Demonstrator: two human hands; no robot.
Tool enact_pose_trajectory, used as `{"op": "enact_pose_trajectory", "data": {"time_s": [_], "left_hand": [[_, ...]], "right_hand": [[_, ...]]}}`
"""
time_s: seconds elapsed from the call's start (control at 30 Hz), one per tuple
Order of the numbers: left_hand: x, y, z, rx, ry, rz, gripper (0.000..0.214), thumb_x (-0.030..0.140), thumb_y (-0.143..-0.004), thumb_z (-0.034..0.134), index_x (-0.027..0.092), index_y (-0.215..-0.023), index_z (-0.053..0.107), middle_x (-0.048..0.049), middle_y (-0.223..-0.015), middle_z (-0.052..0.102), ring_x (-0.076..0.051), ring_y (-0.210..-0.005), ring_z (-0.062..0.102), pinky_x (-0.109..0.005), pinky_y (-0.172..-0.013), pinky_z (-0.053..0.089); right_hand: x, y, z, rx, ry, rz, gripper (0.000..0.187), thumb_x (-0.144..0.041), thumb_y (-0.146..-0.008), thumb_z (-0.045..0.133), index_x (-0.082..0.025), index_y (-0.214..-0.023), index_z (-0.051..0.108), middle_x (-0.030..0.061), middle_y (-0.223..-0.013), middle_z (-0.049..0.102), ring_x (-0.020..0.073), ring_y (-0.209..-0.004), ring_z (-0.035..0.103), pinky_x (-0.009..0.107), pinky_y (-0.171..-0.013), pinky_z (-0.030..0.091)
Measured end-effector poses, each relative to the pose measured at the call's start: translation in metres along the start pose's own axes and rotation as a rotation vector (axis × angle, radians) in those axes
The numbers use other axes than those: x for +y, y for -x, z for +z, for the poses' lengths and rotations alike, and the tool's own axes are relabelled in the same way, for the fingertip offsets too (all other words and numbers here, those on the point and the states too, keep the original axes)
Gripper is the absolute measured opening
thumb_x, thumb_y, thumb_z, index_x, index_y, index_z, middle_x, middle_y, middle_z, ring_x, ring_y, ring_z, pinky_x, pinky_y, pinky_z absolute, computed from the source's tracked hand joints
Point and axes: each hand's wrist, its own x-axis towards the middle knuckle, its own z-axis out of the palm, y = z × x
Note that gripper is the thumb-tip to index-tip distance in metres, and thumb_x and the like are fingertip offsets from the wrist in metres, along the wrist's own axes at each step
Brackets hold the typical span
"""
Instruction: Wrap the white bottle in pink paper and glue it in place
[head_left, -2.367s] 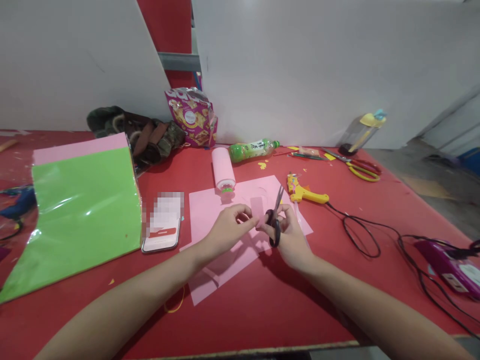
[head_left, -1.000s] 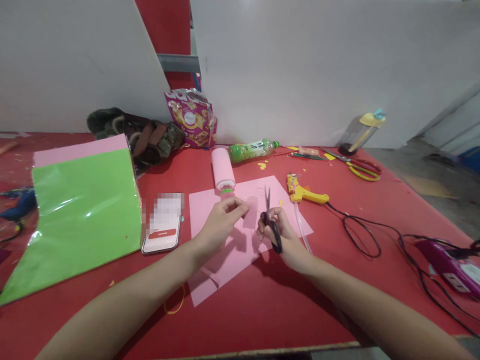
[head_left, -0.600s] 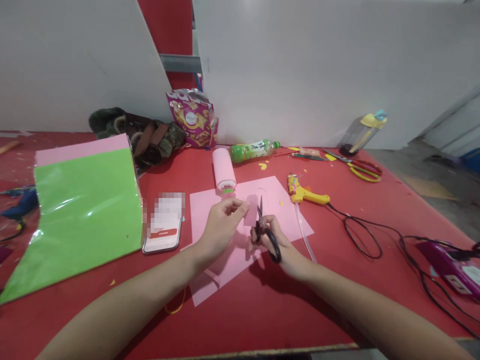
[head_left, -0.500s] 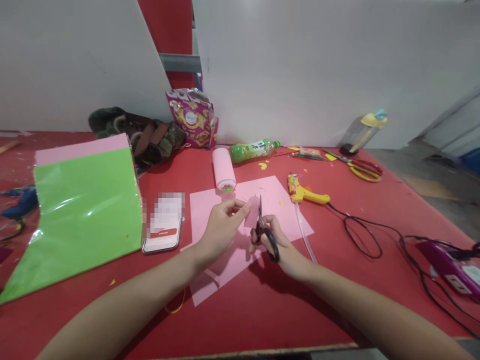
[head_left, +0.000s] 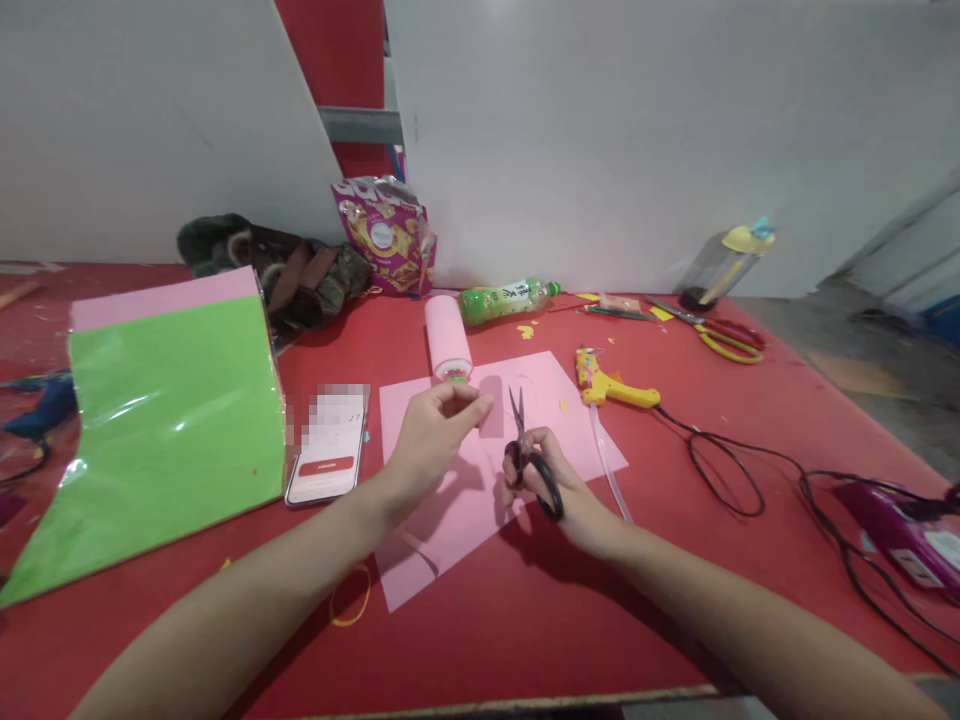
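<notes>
My left hand (head_left: 435, 432) pinches a small pink paper piece (head_left: 492, 408) by its left edge, above a larger pink sheet (head_left: 457, 535). To the right, my right hand (head_left: 555, 485) is wrapped around the black handles of a pair of scissors (head_left: 519, 425). The blades point away from me, slightly apart, and do not touch the small piece. Behind my left hand lies a pink paper-wrapped bottle (head_left: 448, 335), its green end partly hidden by my fingers.
Left are a phone (head_left: 326, 460) and a green sheet pack (head_left: 176, 420). Right sit a yellow glue gun (head_left: 619, 390) with a trailing cord, and red-and-yellow scissors (head_left: 724, 338). At the back are a green-capped bottle (head_left: 510, 300), a snack bag (head_left: 386, 235) and a clear bottle (head_left: 724, 268).
My left hand has moved left and slightly away from me with the small paper piece, which has come away from the scissor blades. The right hand has barely moved; the blades show more of a gap.
</notes>
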Motion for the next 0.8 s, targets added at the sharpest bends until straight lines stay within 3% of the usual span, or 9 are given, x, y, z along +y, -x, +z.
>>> {"op": "enact_pose_trajectory", "data": {"time_s": [0.23,0.37,0.57,0.8], "left_hand": [[0.002,-0.004,-0.005,0.071,0.003,0.008,0.018,0.025,-0.069,0.060,0.015,-0.057,0.050,0.0059,-0.047,0.044,-0.006,-0.046,0.041,-0.020,-0.047,0.034],[0.000,-0.003,-0.003,0.045,-0.061,0.061,0.020,0.024,-0.069,0.059,0.016,-0.055,0.048,0.0052,-0.048,0.046,-0.007,-0.047,0.043,-0.021,-0.050,0.035],[-0.003,-0.002,-0.002,-0.009,-0.054,0.039,0.023,0.024,-0.070,0.058,0.016,-0.054,0.044,0.0053,-0.048,0.045,-0.007,-0.048,0.042,-0.021,-0.050,0.034],[-0.008,-0.001,-0.001,-0.075,0.072,-0.021,0.023,0.026,-0.071,0.058,0.017,-0.056,0.042,0.0061,-0.048,0.044,-0.006,-0.048,0.040,-0.021,-0.051,0.032]], "right_hand": [[0.004,0.002,-0.003,-0.091,0.078,0.011,0.029,-0.046,-0.078,0.048,-0.025,-0.080,0.028,-0.0045,-0.074,0.042,0.0092,-0.064,0.047,0.028,-0.063,0.038],[0.006,0.003,-0.003,-0.108,0.072,0.005,0.026,-0.044,-0.080,0.046,-0.025,-0.081,0.028,-0.0047,-0.072,0.044,0.0092,-0.063,0.046,0.028,-0.062,0.037],[0.001,0.002,-0.001,-0.073,0.051,-0.012,0.028,-0.043,-0.078,0.048,-0.025,-0.081,0.028,-0.0049,-0.073,0.042,0.0085,-0.060,0.047,0.028,-0.060,0.038],[-0.005,0.001,0.002,-0.002,0.055,0.006,0.024,-0.028,-0.075,0.051,-0.024,-0.078,0.027,-0.0068,-0.068,0.042,0.0071,-0.054,0.044,0.026,-0.058,0.037]]}}
